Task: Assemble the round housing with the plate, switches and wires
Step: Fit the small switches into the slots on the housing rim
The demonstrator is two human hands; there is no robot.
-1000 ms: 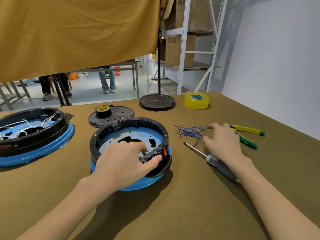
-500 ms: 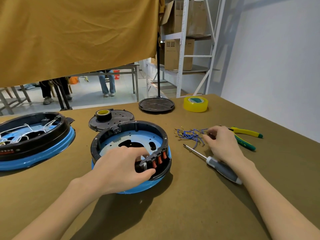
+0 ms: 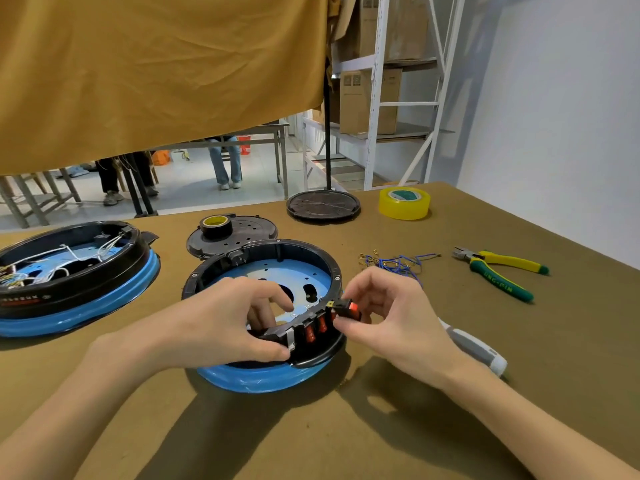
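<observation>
The round housing (image 3: 277, 377), black rim over a blue base, sits in front of me with a pale blue perforated plate (image 3: 277, 271) inside. My left hand (image 3: 221, 323) grips the near rim by the black switch panel, where red rocker switches (image 3: 313, 330) sit in a row. My right hand (image 3: 388, 317) pinches a red switch (image 3: 348, 308) at the panel's right end. A bundle of blue wires (image 3: 398, 263) with metal terminals lies just beyond my right hand.
A second housing with white wires (image 3: 69, 271) stands at the left. A black lid (image 3: 249, 230) carries a black tape roll (image 3: 214, 225). A round black disc (image 3: 323, 204), yellow tape (image 3: 404, 202), green-yellow pliers (image 3: 498, 271) and a grey-handled screwdriver (image 3: 476, 349) lie around.
My right hand left the blue wires and came to the housing's switch panel, now pinching a red switch. My left hand stayed on the rim and shifted its grip.
</observation>
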